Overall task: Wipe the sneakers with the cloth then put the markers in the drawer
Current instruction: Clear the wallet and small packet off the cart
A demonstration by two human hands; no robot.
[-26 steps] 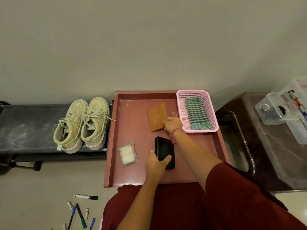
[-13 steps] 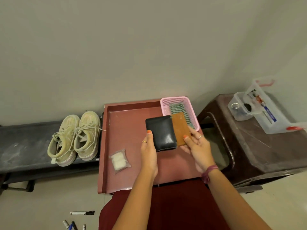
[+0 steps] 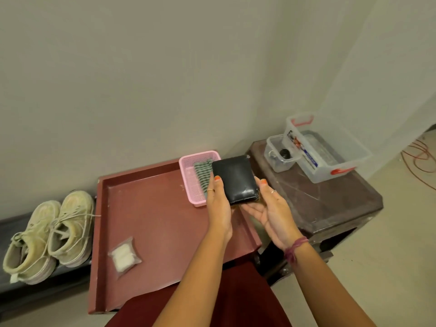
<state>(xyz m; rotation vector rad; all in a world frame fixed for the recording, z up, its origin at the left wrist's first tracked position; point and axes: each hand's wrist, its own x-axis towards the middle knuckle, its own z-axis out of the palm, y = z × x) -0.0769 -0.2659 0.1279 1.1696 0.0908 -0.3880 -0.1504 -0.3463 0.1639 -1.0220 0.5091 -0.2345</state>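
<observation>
A pair of dusty pale sneakers [image 3: 49, 232] stands on a dark bench [image 3: 11, 223] at the left. The green checked cloth [image 3: 203, 173] lies folded in a pink basket [image 3: 188, 185] at the far right corner of the red drawer tray [image 3: 153, 208]. Above that tray's right edge I hold a black wallet [image 3: 236, 178] with both hands. My left hand [image 3: 218, 208] grips its left side, thumb on top. My right hand [image 3: 269, 211] lies palm up under it with the thumb on the right edge. No markers are in view.
A small clear bag with something white inside [image 3: 123, 256] lies on the tray's near left. A dark brown stool [image 3: 318, 201] to the right carries a large clear box [image 3: 330, 149] and a small clear tub [image 3: 278, 154]. Red wire [image 3: 422, 156] lies on the floor beyond.
Both hands lifted the black wallet and a brown one off the tray and brought them together; the black one now covers the brown. The view swung right, and the markers dropped out of sight.
</observation>
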